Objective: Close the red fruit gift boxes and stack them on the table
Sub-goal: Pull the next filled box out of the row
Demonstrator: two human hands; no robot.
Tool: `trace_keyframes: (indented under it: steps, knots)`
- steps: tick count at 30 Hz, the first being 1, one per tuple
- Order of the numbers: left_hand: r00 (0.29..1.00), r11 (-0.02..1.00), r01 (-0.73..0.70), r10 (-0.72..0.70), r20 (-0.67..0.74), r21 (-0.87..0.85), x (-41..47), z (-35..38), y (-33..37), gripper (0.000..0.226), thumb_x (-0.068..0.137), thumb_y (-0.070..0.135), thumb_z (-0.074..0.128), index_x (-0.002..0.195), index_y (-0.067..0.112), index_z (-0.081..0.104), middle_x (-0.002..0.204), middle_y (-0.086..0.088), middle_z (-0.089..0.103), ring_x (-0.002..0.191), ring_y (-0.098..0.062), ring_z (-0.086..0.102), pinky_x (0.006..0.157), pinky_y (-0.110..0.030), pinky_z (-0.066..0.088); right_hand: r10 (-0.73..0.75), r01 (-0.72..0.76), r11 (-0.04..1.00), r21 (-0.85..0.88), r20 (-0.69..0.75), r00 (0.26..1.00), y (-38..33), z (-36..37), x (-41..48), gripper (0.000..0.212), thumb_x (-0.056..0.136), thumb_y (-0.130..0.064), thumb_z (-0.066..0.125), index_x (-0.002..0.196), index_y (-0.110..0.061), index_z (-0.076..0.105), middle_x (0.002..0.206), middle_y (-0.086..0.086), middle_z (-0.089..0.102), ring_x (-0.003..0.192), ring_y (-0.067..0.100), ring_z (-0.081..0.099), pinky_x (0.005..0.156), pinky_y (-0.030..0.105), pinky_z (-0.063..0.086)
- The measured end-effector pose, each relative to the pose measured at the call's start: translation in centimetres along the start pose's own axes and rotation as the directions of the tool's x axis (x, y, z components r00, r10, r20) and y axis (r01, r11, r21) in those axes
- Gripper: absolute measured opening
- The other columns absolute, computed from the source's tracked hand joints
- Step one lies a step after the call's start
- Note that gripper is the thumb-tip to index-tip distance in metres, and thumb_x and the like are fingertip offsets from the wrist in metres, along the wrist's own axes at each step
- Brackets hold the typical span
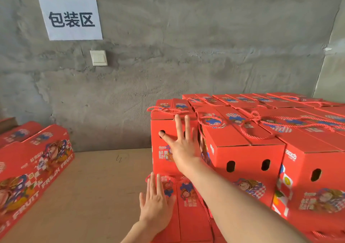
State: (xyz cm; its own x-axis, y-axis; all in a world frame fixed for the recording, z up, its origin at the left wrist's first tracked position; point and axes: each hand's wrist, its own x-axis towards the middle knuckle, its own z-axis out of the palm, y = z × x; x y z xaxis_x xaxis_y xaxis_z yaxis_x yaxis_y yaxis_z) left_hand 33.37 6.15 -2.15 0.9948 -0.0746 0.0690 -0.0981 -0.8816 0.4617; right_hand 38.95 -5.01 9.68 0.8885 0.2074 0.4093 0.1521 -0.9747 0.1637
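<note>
Packed tight on the right side of the brown table point(104, 186): the stack of closed red gift boxes point(261, 149), two layers showing, more red boxes point(37, 158) well apart at the left edge. Pressing flat on the end face of the top corner box point(155, 149) with the right hand point(181, 149), fingers straight and spread, gripping nothing. Resting flat on the lid of the lower box point(188, 214) with the left hand point(156, 209), fingers straight too.
</note>
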Motion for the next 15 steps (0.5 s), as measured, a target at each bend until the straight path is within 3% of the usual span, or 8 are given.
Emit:
trace_keyframes:
  steps: [3, 9, 12, 15]
  knots:
    - [0.995, 0.996, -0.062, 0.056, 0.082, 0.07, 1.3, 0.3, -0.4, 0.063, 0.101, 0.044, 0.024, 0.151, 0.023, -0.008, 0.159, 0.007, -0.012, 0.146, -0.011, -0.012, 0.118, -0.043, -0.001, 0.037, -0.034, 0.998, -0.05, 0.053, 0.998, 0.7, 0.2, 2.4, 0.078, 0.093, -0.01, 0.045, 0.147, -0.048, 0.004, 0.15, 0.015, -0.036, 0.135, 0.045, -0.031, 0.113, 0.055, 0.018]
    - [0.994, 0.992, -0.073, 0.064, 0.088, 0.099, 1.6, 1.0, -0.9, 0.054, 0.102, 0.043, 0.019, 0.152, 0.027, 0.007, 0.159, 0.011, -0.004, 0.146, -0.009, -0.011, 0.117, -0.043, 0.0, 0.057, -0.046, 0.996, -0.083, 0.132, 0.99, 0.8, 0.9, 5.4, 0.089, 0.087, -0.007, 0.055, 0.146, -0.049, 0.003, 0.149, 0.015, -0.037, 0.136, 0.044, -0.03, 0.111, 0.052, 0.025]
    - [0.997, 0.992, -0.053, 0.045, 0.068, 0.111, 1.4, 0.9, -0.8, 0.054, 0.102, 0.043, 0.018, 0.152, 0.028, 0.007, 0.159, 0.01, -0.005, 0.146, -0.01, -0.012, 0.117, -0.043, -0.004, 0.118, -0.123, 0.992, 0.029, 0.135, 0.984, 0.5, 0.7, 5.7, 0.084, 0.085, -0.006, 0.054, 0.147, -0.045, 0.012, 0.148, 0.013, -0.039, 0.136, 0.043, -0.03, 0.113, 0.05, 0.021]
    - [1.0, 0.989, -0.022, 0.02, 0.016, 0.145, 1.1, 0.8, -0.3, 0.053, 0.101, 0.044, 0.018, 0.15, 0.025, 0.013, 0.16, 0.001, -0.004, 0.146, -0.017, -0.012, 0.117, -0.044, -0.003, 0.107, -0.1, 0.962, 0.255, -0.014, 0.994, -1.9, 2.8, 3.0, 0.08, 0.083, -0.006, 0.052, 0.149, -0.033, 0.016, 0.151, 0.015, -0.033, 0.14, 0.044, -0.021, 0.115, 0.049, 0.01]
